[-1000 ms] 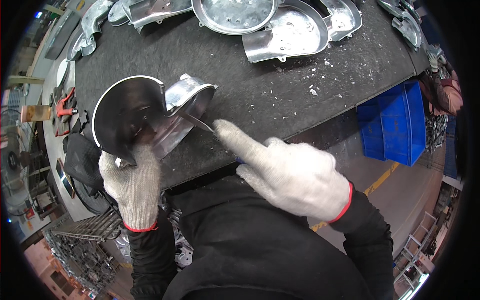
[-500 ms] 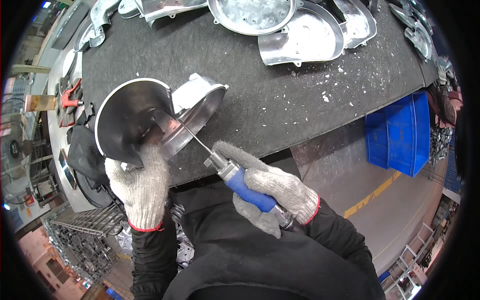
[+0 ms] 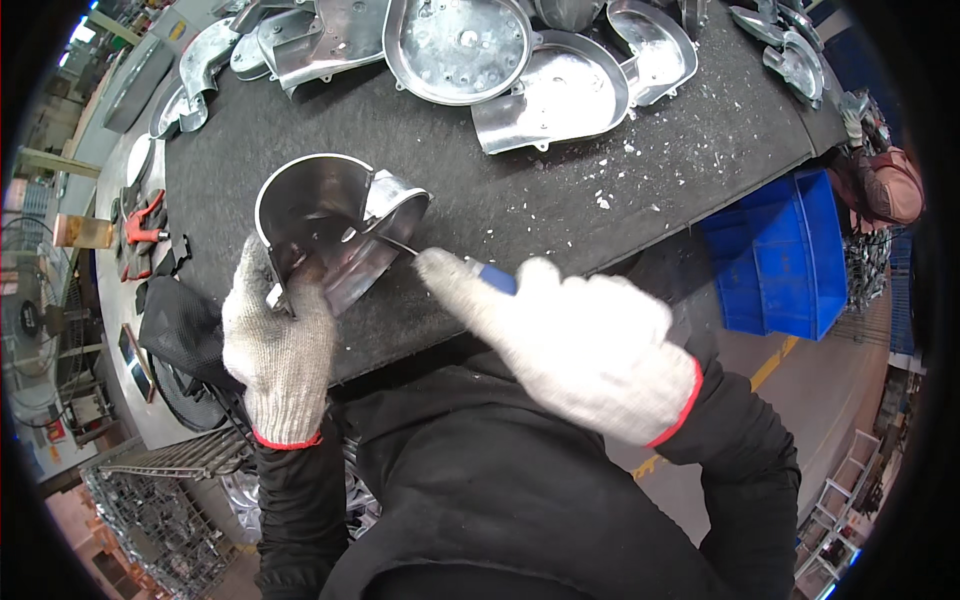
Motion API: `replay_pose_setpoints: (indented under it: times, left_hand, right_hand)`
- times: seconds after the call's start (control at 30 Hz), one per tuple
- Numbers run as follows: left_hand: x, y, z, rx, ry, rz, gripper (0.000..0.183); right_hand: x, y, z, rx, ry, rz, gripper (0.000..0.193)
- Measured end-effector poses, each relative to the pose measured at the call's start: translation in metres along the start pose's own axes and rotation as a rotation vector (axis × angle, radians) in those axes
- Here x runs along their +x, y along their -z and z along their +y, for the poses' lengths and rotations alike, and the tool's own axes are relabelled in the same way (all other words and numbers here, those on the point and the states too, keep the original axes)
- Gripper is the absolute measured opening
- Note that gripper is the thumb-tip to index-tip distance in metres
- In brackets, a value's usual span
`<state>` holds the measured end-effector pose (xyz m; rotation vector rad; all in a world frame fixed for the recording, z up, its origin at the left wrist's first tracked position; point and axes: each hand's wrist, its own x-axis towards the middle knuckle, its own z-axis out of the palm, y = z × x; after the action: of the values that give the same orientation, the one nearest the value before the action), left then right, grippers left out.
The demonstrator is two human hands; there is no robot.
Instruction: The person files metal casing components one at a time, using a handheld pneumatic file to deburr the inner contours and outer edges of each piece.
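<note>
My left hand [image 3: 285, 360], in a white knit glove with a red cuff, grips a hollow, curved metal casting [image 3: 312, 200] by its near lower edge. The casting is tilted, its wide round opening facing me, above the dark work surface. My right hand [image 3: 590, 345], gloved alike, is closed around a slim hand-held power tool with a blue grip [image 3: 496, 279]. Most of that tool is hidden behind the glove. Its thin metal rod [image 3: 398, 244] reaches the casting's inner edge on the right side; whether it touches cannot be made out.
Several silvery castings [image 3: 458, 50] lie along the far side of the dark work surface [image 3: 440, 180], with metal chips [image 3: 630, 170] scattered at right. A blue bin [image 3: 780, 260] stands beyond the right edge. At left are a red-handled tool [image 3: 146, 218], a cup [image 3: 85, 232] and a black mesh item [image 3: 185, 330].
My right hand has turned over, its back now covering most of the tool. The casting has tilted and shifted slightly right and away in my left hand. The view has shifted too.
</note>
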<state>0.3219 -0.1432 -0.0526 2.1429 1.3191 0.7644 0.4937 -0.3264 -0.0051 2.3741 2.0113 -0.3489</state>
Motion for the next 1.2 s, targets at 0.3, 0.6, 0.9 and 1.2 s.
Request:
replay_pose_setpoints:
  times: [0.3, 0.6, 0.9, 1.2]
  left_hand:
    - [0.005, -0.006, 0.014, 0.017, -0.119, -0.081, 0.038]
    - [-0.017, -0.069, -0.043, -0.577, 0.207, -0.224, 0.08]
    - [0.023, 0.03, -0.008, -0.274, 0.056, -0.125, 0.018]
    - [0.015, 0.061, 0.037, 0.33, -0.114, -0.18, 0.045]
  right_hand:
    - [-0.01, -0.054, -0.001, 2.381, -0.28, -0.393, 0.09]
    - [-0.097, -0.058, 0.021, 2.067, -0.434, -0.296, 0.107]
    - [-0.091, -0.049, 0.018, 1.403, -0.298, -0.308, 0.099]
    - [-0.027, -0.036, 0.016, 1.154, -0.166, -0.304, 0.096]
